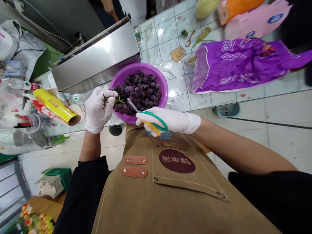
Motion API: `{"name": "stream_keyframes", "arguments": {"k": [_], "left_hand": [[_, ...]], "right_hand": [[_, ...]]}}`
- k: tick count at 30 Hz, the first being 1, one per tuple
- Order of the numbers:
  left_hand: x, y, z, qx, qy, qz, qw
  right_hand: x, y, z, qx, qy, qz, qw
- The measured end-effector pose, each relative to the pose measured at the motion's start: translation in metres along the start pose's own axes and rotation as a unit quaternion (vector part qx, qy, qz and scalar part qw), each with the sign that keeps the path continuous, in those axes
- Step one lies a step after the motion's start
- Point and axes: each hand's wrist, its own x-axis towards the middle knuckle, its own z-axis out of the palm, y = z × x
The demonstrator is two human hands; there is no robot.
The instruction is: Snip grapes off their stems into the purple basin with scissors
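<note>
My left hand (100,105), in a white glove, pinches a green grape stem (119,99) at the left side of a purple basin (164,84). Dark purple grapes (142,87) fill much of the basin, and some hang on the stem by my fingers. In my right hand (170,119), also gloved in white, is a pair of scissors (156,121) with one green and one yellow handle loop. Their metal blades point toward the stem, over the grapes. Whether the blades touch the stem I cannot tell.
A steel box (97,48) stands behind the basin. To the right lies a purple printed bag (241,65), with a pink tissue pack (258,21) beyond it. A yellow roll (55,105) lies left of my left hand. Across the counter a person's hand (108,6) shows.
</note>
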Motion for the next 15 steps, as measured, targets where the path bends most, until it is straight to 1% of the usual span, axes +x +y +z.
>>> {"name": "stream_keyframes", "arguments": {"k": [3, 5, 10, 12, 15], "left_hand": [[-0.001, 0.002, 0.001, -0.01, 0.005, -0.007, 1.0], [-0.001, 0.002, 0.002, -0.025, 0.008, -0.012, 1.0], [0.001, 0.006, -0.002, -0.044, 0.021, -0.042, 0.998], [0.001, 0.009, -0.004, -0.042, 0.024, -0.059, 0.997], [0.002, 0.013, -0.008, -0.039, 0.023, -0.069, 0.997]], "right_hand": [[-0.013, 0.009, -0.005, -0.007, 0.047, -0.044, 0.998], [-0.011, 0.011, -0.007, -0.018, 0.055, -0.062, 0.996], [0.012, 0.008, -0.007, -0.073, 0.009, -0.059, 0.996], [0.019, 0.007, -0.007, -0.112, 0.006, -0.071, 0.991], [0.02, 0.005, -0.009, -0.165, 0.01, -0.092, 0.982]]}}
